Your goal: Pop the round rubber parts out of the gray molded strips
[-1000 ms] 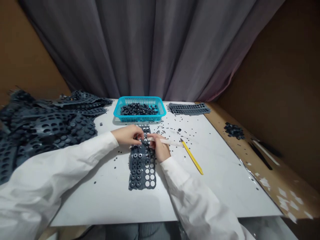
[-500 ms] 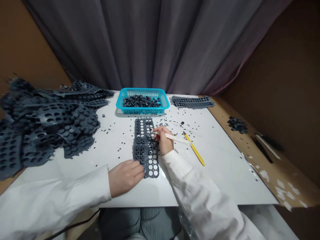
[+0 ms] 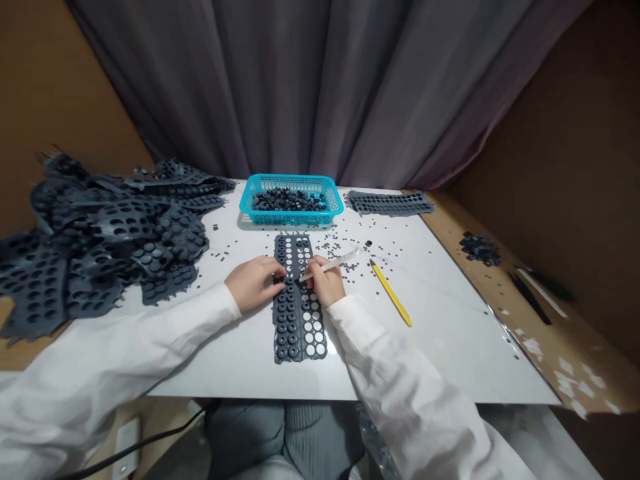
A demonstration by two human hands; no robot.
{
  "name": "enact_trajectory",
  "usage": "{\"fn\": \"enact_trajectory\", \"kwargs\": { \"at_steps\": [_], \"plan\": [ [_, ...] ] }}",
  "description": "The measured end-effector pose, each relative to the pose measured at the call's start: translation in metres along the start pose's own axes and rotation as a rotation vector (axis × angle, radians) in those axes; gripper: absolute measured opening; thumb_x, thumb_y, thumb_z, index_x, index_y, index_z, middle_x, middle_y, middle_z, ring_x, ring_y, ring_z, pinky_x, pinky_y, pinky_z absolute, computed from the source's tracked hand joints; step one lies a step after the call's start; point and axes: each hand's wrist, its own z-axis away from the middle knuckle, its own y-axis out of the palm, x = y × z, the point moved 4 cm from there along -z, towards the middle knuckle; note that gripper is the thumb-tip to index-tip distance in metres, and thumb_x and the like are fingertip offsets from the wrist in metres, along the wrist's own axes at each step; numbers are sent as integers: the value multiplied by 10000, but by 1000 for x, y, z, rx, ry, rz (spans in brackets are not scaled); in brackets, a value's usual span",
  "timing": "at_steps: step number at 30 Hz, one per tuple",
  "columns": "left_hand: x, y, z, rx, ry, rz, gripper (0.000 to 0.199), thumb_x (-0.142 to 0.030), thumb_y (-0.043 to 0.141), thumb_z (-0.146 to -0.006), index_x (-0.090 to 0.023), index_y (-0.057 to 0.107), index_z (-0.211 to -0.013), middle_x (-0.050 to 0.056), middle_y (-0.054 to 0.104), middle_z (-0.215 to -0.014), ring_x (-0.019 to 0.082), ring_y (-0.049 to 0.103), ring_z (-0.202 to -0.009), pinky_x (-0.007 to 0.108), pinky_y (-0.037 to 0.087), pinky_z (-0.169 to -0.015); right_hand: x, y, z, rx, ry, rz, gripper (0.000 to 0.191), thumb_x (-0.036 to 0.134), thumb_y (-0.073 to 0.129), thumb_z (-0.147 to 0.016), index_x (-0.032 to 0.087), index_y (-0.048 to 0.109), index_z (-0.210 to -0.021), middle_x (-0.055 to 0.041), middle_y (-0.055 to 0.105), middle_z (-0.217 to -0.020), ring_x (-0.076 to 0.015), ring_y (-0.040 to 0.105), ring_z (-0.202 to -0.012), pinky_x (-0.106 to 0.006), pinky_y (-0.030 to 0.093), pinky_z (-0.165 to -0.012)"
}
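A dark grey rubber sheet (image 3: 300,333) lies lengthwise in front of me, its rows partly filled with ring-shaped rubber pieces and partly white round holes. My right hand (image 3: 326,283) grips a slim white pen-like stick (image 3: 343,259), whose lower end points at the middle of the sheet. Over the sheet's left edge rests my left hand (image 3: 256,283), thumb and forefinger apart beside the rings; whether they touch one is too small to tell. Small dark discs are scattered on the white table (image 3: 400,360) around the sheet.
Behind the sheet stands a turquoise basket (image 3: 293,219) of small black pieces. Perforated rubber sheets (image 3: 100,240) are heaped at left. Another strip (image 3: 390,203) lies at the back right. A yellow pen-like tool (image 3: 391,293) lies right of my hand; a dark cluster (image 3: 480,249) sits further right.
My left hand has moved up and away from the sheet's lower left, uncovering rings there. My right hand stays near the sheet's middle, the stick's upper end now tilted higher.
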Motion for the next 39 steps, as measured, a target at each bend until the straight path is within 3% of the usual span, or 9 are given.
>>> {"fn": "enact_trajectory", "kwargs": {
  "at_steps": [3, 8, 24, 35, 39],
  "plan": [
    [10, 1, -22, 83, 26, -35, 183, -277, 597, -739, -183, 635, -891, 47, 619, -837, 193, 559, -787, 292, 421, -701, 0, 0, 0, 11, -12, -10, 322, 325, 436, -821, 212, 478, -522, 59, 474, -388, -120, 467, -411, -241, 383, -506],
    [4, 0, -43, 257, 93, -77, 231, -269, 655, -658, -174, 659, -869, 26, 630, -819, 161, 564, -736, 242, 407, -653, 1, 0, 1, 35, -7, -14, 313, 317, 427, -814, 208, 468, -523, 58, 473, -391, -117, 481, -425, -232, 392, -523],
    [-16, 5, -70, 607, 176, -201, 244, -97, 615, -564, -164, 670, -792, 17, 663, -699, 146, 557, -617, 222, 364, -547, 6, 4, 3, 129, -114, 141, 269, 270, 363, -840, 211, 427, -585, 42, 449, -491, -128, 473, -530, -233, 342, -537],
    [-8, 14, -70, 551, 427, -161, 103, -86, 590, -632, -172, 645, -625, 31, 636, -645, 151, 534, -620, 240, 349, -576, 3, 2, 3, 77, -97, 191, 298, 290, 354, -837, 220, 374, -548, 44, 395, -453, -128, 427, -495, -238, 319, -517],
    [11, 6, -60, 402, 361, 62, 75, -162, 580, -725, -160, 654, -714, 33, 629, -667, 132, 528, -617, 225, 375, -597, 2, 2, 3, 60, -68, 188, 310, 286, 357, -838, 220, 383, -537, 47, 386, -435, -126, 421, -475, -239, 318, -510]
  ]
}}
